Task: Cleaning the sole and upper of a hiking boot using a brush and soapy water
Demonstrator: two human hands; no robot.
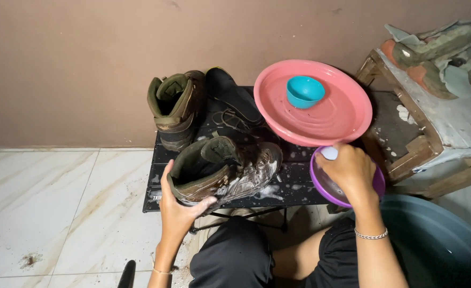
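Note:
My left hand (178,207) grips the heel of a brown and olive boot (224,169) that lies tilted and soapy on a small black folding table (299,178). My right hand (349,169) reaches into a purple bowl (375,184) at the table's right edge, fingers curled around a small white object (329,153). A second matching boot (175,106) stands upright at the table's back left, with a black insole (234,95) and loose laces beside it.
A pink basin (331,117) with water and a small teal cup (304,90) floating in it sits at the table's back right. A worn wooden stool (432,117) stands to the right. A grey tub (438,240) is at the lower right. White tiles lie to the left.

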